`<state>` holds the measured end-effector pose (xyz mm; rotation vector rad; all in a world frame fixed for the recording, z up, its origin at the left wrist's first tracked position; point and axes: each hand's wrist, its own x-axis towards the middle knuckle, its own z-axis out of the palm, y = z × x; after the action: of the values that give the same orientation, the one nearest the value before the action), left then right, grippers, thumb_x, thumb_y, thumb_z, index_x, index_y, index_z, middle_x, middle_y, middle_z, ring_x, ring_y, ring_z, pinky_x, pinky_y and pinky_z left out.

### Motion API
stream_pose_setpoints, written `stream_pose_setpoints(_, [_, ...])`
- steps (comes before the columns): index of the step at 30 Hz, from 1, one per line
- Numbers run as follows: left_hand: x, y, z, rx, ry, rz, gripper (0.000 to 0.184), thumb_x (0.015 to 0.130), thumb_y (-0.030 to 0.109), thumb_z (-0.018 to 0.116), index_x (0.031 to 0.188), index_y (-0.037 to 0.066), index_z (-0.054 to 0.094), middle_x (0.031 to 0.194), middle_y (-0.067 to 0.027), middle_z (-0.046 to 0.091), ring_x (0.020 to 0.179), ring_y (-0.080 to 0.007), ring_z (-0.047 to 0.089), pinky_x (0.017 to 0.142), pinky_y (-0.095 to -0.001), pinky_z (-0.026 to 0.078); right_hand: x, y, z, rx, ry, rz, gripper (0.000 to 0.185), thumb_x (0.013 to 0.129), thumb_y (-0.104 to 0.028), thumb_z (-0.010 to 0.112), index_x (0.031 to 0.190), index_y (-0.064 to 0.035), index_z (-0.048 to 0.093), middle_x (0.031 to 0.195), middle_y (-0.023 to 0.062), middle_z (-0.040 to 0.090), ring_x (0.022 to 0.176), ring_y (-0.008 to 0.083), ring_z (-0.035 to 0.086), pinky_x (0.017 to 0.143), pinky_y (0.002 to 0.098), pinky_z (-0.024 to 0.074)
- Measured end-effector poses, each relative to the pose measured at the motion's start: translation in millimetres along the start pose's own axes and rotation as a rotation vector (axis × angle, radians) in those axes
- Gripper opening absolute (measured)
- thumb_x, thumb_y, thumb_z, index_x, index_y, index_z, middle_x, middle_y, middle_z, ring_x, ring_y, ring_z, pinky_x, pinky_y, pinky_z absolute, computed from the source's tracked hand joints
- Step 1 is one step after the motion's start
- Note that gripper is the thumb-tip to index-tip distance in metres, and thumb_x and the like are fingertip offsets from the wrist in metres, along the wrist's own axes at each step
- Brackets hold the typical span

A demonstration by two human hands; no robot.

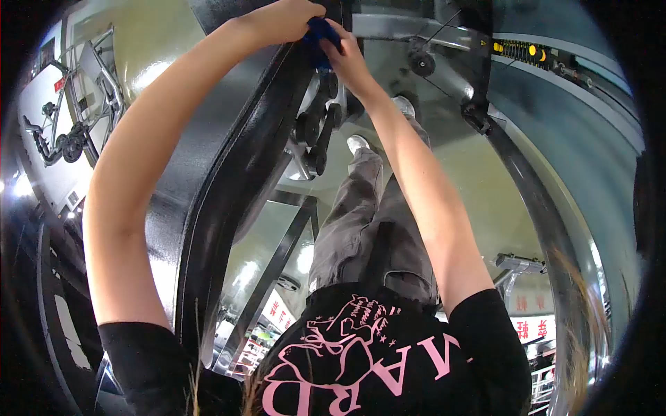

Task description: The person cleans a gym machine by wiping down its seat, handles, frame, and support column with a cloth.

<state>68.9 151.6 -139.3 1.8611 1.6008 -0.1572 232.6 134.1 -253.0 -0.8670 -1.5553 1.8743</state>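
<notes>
A dark blue cloth (319,43) lies bunched at the far edge of a black padded bench (229,149). My right hand (345,55) is closed round the cloth's right side, with the thumb and fingers pressed into it. From the left, my left hand (290,19) reaches over the bench top to the cloth's upper left side. Its fingers are bent and partly hidden, and they look closed on the cloth. Just below the cloth are black foam rollers (311,132) on a metal frame.
At the right, a dark curved machine frame (524,180) rises beside me. A yellow and black coil spring (517,50) sits at the upper right. Other gym machines (76,139) stand at the left. My legs and shoes (357,143) are on the shiny floor.
</notes>
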Motion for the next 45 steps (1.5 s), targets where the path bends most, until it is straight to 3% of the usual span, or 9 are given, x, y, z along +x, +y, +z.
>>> stream_pose_setpoints(4, [23.2, -16.3, 15.9, 0.042, 0.012, -0.011, 0.023, 0.070, -0.001, 0.055, 0.093, 0.000, 0.058, 0.087, -0.0221, 0.061, 0.085, -0.0383, 0.059, 0.071, -0.0416, 0.048, 15.3, 32.5, 8.3, 0.117, -0.038, 0.160, 0.037, 0.090, -0.020, 0.049, 0.126, -0.0131, 0.045, 0.109, 0.0174, 0.054, 0.102, 0.0288, 0.051, 0.089, 0.0349, 0.0393])
stream_pose_setpoints(7, [46.5, -22.3, 18.9, 0.978, -0.426, 0.612, 0.019, 0.077, 0.003, 0.055, 0.093, 0.003, 0.064, 0.079, -0.0074, 0.064, 0.072, -0.0219, 0.060, 0.069, -0.0314, 0.049, 16.8, 36.9, 10.7, 0.339, -0.068, 0.354, 0.036, 0.093, -0.020, 0.046, 0.128, -0.0126, 0.043, 0.115, 0.0125, 0.054, 0.105, 0.0236, 0.051, 0.089, 0.0336, 0.0397])
stream_pose_setpoints(10, [76.0, -30.4, 34.2, 0.593, -0.500, 0.114, 0.021, 0.074, 0.004, 0.056, 0.094, 0.003, 0.064, 0.085, -0.0123, 0.063, 0.078, -0.0272, 0.061, 0.070, -0.0354, 0.049, 16.9, 37.5, 15.9, 0.532, -0.082, 0.417, 0.032, 0.093, -0.018, 0.045, 0.124, -0.0092, 0.043, 0.108, 0.0010, 0.055, 0.101, 0.0124, 0.050, 0.087, 0.0290, 0.0401])
stream_pose_setpoints(14, [101.4, -16.2, 48.9, 0.382, -0.656, -0.376, 0.022, 0.073, 0.004, 0.057, 0.094, 0.004, 0.065, 0.087, -0.0134, 0.064, 0.081, -0.0287, 0.061, 0.071, -0.0369, 0.049, 14.6, 30.3, 22.3, 1.020, -0.037, 0.662, 0.031, 0.092, -0.018, 0.047, 0.122, -0.0116, 0.044, 0.120, 0.0036, 0.051, 0.107, 0.0174, 0.052, 0.088, 0.0325, 0.0420])
stream_pose_setpoints(18, [119.7, -28.8, 59.2, 0.278, -0.725, -0.623, 0.024, 0.072, 0.005, 0.057, 0.094, 0.005, 0.066, 0.090, -0.0145, 0.064, 0.083, -0.0302, 0.061, 0.072, -0.0385, 0.049, 13.9, 82.7, 45.8, 0.756, -0.236, 0.305, 0.032, 0.095, -0.022, 0.038, 0.126, -0.0125, 0.041, 0.124, 0.0040, 0.050, 0.113, 0.0201, 0.048, 0.095, 0.0416, 0.0366])
stream_pose_setpoints(21, [120.1, -46.2, 74.7, 0.213, -0.764, -0.794, 0.025, 0.071, 0.006, 0.057, 0.094, 0.006, 0.067, 0.092, -0.0153, 0.064, 0.085, -0.0313, 0.062, 0.073, -0.0396, 0.049, 22.1, 77.4, 50.6, 1.036, -0.317, 0.738, 0.042, 0.097, -0.034, 0.029, 0.129, -0.0097, 0.039, 0.127, 0.0056, 0.050, 0.116, 0.0200, 0.047, 0.101, 0.0407, 0.0320])
stream_pose_setpoints(24, [121.0, -70.1, 91.7, 0.180, -0.801, -0.924, 0.026, 0.070, 0.006, 0.058, 0.094, 0.007, 0.068, 0.094, -0.0161, 0.064, 0.087, -0.0324, 0.062, 0.074, -0.0408, 0.049, 10.4, 107.9, 77.0, 1.340, -0.437, 0.739, 0.043, 0.096, -0.036, 0.032, 0.129, -0.0102, 0.041, 0.129, 0.0060, 0.048, 0.117, 0.0186, 0.046, 0.102, 0.0377, 0.0328])
stream_pose_setpoints(35, [131.6, -65.9, 122.8, 0.271, -1.015, -0.729, 0.025, 0.065, 0.005, 0.059, 0.087, 0.005, 0.070, 0.095, -0.0158, 0.065, 0.091, -0.0294, 0.062, 0.075, -0.0397, 0.049, -3.5, 90.5, 53.4, 1.358, -0.340, 0.759, 0.024, 0.094, -0.012, 0.044, 0.117, -0.0110, 0.046, 0.110, 0.0054, 0.058, 0.100, 0.0162, 0.057, 0.088, 0.0340, 0.0476])
stream_pose_setpoints(45, [155.4, 117.0, 94.5, 0.264, -0.937, -0.732, 0.028, 0.084, 0.028, 0.057, 0.107, 0.015, 0.065, 0.118, -0.0043, 0.059, 0.104, -0.0258, 0.058, 0.086, -0.0492, 0.046, -75.9, 20.6, -66.6, 0.811, -0.168, 0.863, 0.029, 0.089, -0.015, 0.052, 0.116, -0.0057, 0.047, 0.109, 0.0078, 0.058, 0.097, 0.0167, 0.059, 0.083, 0.0325, 0.0496])
